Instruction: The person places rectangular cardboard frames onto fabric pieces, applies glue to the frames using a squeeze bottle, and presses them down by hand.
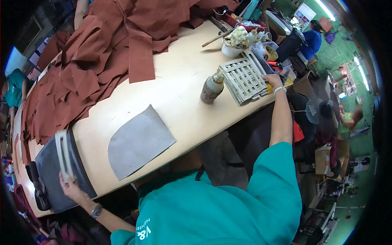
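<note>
In my left hand (70,188), at the table's left end, is a pale slotted strip (64,155), blurred by motion. It stands above a dark grey sheet (55,173). At the right, the fingers of my right hand (272,81) are closed on the end of another pale slotted strip (255,63). This one lies along the edge of a stack of pale slotted templates (244,79). Between my hands a grey fabric piece (139,141) with one curved side lies flat. A stained bottle (212,87) stands beside the templates.
A large heap of reddish-brown fabric (94,53) covers the far left of the table (179,94). A white tub (232,50) with a stick and cluttered trays (269,51) stand at the back right. Other people (312,41) are farther off.
</note>
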A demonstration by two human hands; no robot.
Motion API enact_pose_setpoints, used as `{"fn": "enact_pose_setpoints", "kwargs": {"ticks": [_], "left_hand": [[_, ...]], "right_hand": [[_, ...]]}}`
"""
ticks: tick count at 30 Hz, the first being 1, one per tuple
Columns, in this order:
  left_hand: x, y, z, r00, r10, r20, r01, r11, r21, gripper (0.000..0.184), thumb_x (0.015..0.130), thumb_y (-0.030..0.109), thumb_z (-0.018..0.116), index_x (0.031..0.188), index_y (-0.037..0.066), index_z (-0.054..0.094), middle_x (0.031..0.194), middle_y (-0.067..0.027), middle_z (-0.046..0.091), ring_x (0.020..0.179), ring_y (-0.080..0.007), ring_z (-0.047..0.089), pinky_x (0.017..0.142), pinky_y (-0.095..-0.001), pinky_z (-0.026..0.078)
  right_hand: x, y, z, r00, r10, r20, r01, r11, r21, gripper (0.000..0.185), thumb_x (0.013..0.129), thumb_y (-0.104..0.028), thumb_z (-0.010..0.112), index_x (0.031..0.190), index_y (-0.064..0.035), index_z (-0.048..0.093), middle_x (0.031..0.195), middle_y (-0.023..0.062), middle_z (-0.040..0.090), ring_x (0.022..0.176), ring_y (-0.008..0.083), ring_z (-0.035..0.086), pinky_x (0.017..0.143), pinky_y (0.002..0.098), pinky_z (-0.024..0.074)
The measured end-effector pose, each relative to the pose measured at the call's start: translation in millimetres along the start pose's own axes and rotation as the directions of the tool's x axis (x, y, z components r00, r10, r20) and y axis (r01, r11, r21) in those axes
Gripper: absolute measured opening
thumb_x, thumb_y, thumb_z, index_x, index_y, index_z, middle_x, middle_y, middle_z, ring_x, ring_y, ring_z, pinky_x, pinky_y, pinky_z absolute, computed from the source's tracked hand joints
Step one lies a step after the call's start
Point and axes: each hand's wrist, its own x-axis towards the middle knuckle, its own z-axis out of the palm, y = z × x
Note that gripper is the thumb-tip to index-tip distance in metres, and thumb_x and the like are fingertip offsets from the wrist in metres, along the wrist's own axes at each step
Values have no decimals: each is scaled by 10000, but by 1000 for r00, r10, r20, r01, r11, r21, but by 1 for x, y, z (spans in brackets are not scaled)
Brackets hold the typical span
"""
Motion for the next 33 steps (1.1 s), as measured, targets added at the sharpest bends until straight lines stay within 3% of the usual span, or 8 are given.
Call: {"fn": "enact_pose_setpoints", "kwargs": {"ticks": [7,10,19,22,26,28,30,33], "left_hand": [[29,-16,-59,953,64,-296,104,849,519,376,892,179,541,1237,31,520,1077,-190,599,908,-267,612,736,-343,535],[37,-32,-64,937,320,-142,-7,423,906,386,886,264,530,1204,47,554,1118,-219,583,977,-348,583,844,-395,470],[36,-33,-69,925,350,-150,-3,401,916,496,907,384,477,1241,19,511,1161,-228,557,1083,-361,519,929,-414,396],[27,-21,-53,722,664,-195,-8,290,957,535,908,389,501,1252,-20,481,1203,-229,533,1114,-355,501,963,-414,374],[-26,43,12,576,813,-79,-429,384,817,477,898,227,570,1265,-51,444,1251,-222,503,1158,-337,483,981,-401,368],[-69,59,67,755,654,-42,-606,722,334,429,929,163,517,1298,-29,411,1314,-149,458,1069,-254,522,911,-345,424],[-118,52,111,826,376,420,30,714,-699,549,894,162,475,1391,35,278,1374,-117,395,1183,-232,424,940,-357,392],[-198,113,161,434,294,852,-112,956,-273,913,739,240,681,1453,80,136,1438,-123,318,1311,-262,334,1050,-418,294]], "right_hand": [[-14,-17,1,999,-23,31,24,999,-28,289,699,-158,754,812,91,659,779,122,671,676,175,609,667,290,453],[-14,-15,2,997,-42,67,41,999,22,285,699,-143,750,826,94,656,784,116,670,675,173,607,675,284,451],[8,12,-2,998,-26,-49,36,975,218,330,684,-122,737,921,90,648,885,118,670,779,159,613,734,286,458],[-44,-3,-7,882,-310,-354,201,929,-311,338,699,-149,706,984,23,648,909,170,670,831,285,637,761,347,476],[-163,-48,1,669,-473,-573,236,867,-439,244,778,-145,639,982,-15,604,928,174,643,871,358,612,755,398,474],[-214,-55,16,484,-587,-649,375,809,-453,237,823,-134,619,1007,6,567,946,162,622,865,314,611,757,377,470],[-280,-84,47,509,-551,-661,540,803,-254,257,839,-126,622,1017,37,534,946,152,600,861,255,588,764,350,460],[-356,-102,109,557,-681,-477,738,668,-92,313,814,-185,655,1011,13,513,894,130,571,781,235,568,697,338,457]]}}
